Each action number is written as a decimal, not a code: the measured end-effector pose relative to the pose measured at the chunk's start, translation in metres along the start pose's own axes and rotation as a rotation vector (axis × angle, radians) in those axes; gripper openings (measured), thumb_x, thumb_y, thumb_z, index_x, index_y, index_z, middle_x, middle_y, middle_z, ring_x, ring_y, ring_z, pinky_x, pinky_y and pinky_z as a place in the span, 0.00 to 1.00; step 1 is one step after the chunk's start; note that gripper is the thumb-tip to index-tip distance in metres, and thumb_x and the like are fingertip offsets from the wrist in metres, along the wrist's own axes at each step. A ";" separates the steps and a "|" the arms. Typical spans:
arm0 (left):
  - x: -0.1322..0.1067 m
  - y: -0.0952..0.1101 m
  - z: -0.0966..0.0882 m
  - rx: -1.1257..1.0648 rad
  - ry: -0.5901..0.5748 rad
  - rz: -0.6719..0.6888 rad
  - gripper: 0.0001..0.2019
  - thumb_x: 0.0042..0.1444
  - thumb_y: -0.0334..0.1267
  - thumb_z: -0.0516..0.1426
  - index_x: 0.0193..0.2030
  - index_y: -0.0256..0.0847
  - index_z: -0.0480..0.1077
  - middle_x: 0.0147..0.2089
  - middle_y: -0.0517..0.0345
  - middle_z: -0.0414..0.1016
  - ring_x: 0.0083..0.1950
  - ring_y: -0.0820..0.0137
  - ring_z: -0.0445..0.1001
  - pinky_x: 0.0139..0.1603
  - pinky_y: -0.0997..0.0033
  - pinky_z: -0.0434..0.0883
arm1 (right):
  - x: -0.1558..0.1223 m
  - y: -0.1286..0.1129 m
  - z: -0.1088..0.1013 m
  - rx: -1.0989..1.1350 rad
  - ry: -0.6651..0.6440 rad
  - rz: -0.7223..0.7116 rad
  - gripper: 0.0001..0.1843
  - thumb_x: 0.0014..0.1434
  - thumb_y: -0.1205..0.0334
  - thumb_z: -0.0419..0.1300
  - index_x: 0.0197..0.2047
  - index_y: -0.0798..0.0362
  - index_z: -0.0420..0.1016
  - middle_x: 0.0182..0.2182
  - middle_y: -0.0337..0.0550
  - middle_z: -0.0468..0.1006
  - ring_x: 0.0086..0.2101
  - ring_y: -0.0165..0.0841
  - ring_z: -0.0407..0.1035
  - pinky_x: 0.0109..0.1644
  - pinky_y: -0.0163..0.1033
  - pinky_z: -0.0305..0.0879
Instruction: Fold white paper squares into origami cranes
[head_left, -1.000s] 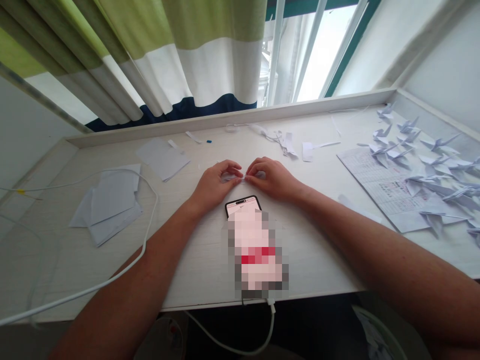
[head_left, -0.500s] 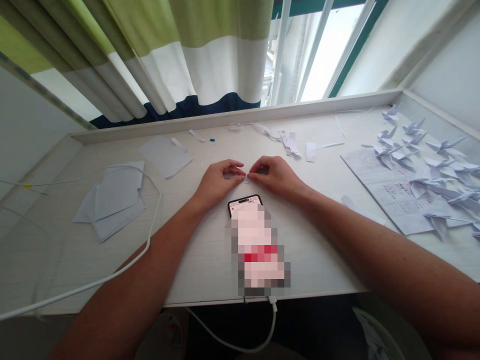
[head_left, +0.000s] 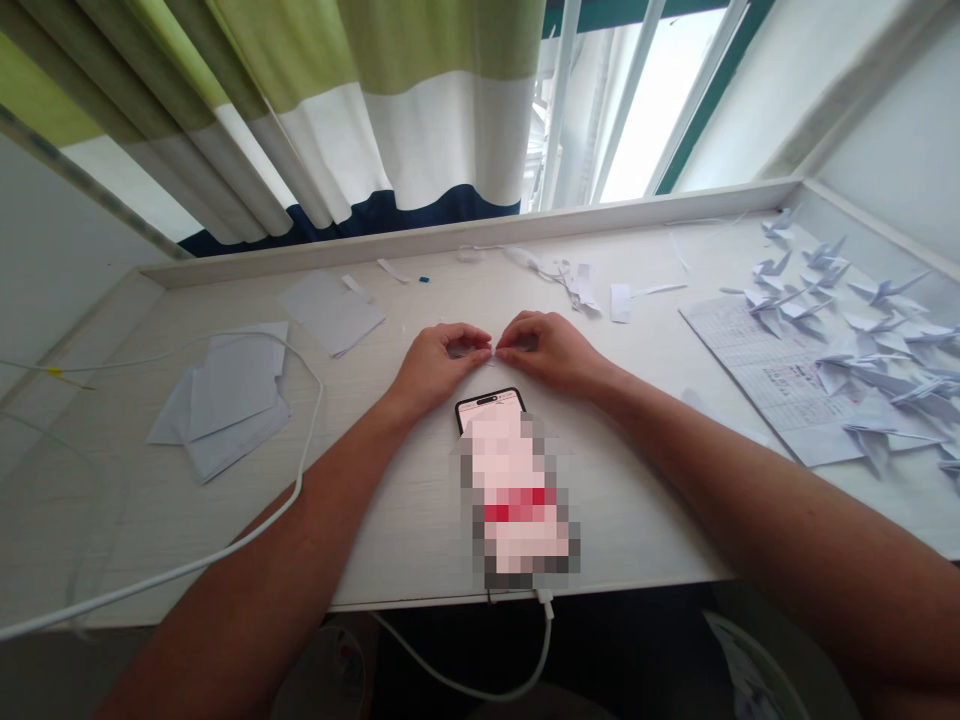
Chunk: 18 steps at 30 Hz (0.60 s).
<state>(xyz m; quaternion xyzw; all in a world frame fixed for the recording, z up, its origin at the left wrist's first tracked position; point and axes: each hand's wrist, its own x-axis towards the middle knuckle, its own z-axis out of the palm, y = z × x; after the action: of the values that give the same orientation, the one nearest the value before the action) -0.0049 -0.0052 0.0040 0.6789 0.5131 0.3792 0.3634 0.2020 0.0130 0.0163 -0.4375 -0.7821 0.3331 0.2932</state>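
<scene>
My left hand [head_left: 439,362] and my right hand [head_left: 541,350] meet at the fingertips above the white desk [head_left: 397,530]. Between them, a small piece of folded white paper [head_left: 492,352] is pinched, mostly hidden by my fingers. Its shape cannot be made out. Just below my hands lies a black-framed smartphone [head_left: 487,400], its screen pixelated, with a white charging cable [head_left: 544,650] running from its lower end over the desk's front edge.
Several white origami cranes [head_left: 877,320] lie at the right, partly on a printed sheet [head_left: 757,375]. Paper squares [head_left: 225,400] are stacked at the left, with a loose sheet [head_left: 330,312] behind them. Paper scraps [head_left: 581,295] lie near the raised back ledge [head_left: 465,238].
My fingertips have drawn slightly closer around the small paper. The camera view has shifted only a little, and the phone and desk items stay in place.
</scene>
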 end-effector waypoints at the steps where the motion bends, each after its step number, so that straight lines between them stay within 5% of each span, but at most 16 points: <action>1: -0.001 0.000 -0.001 0.023 -0.011 0.015 0.10 0.54 0.41 0.67 0.41 0.41 0.82 0.43 0.52 0.85 0.46 0.61 0.81 0.53 0.59 0.76 | -0.001 0.000 -0.001 -0.012 -0.015 -0.020 0.04 0.59 0.66 0.67 0.34 0.53 0.85 0.41 0.48 0.84 0.39 0.38 0.78 0.46 0.42 0.73; 11: 0.000 -0.002 -0.011 0.340 -0.157 0.315 0.06 0.63 0.37 0.61 0.36 0.45 0.79 0.48 0.57 0.84 0.51 0.61 0.76 0.58 0.57 0.68 | -0.003 0.003 -0.003 -0.013 -0.034 -0.052 0.04 0.59 0.63 0.67 0.34 0.53 0.84 0.41 0.47 0.83 0.40 0.38 0.77 0.48 0.44 0.71; 18: 0.001 -0.001 -0.009 0.390 -0.155 0.282 0.08 0.65 0.38 0.58 0.37 0.45 0.78 0.48 0.58 0.83 0.52 0.62 0.75 0.59 0.57 0.65 | -0.002 0.007 0.000 -0.107 -0.027 -0.110 0.04 0.61 0.63 0.67 0.34 0.52 0.83 0.41 0.46 0.82 0.43 0.40 0.75 0.52 0.46 0.68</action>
<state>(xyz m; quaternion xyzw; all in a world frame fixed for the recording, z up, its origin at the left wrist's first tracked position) -0.0129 -0.0029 0.0067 0.8282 0.4472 0.2667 0.2071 0.2065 0.0138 0.0100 -0.4045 -0.8255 0.2799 0.2766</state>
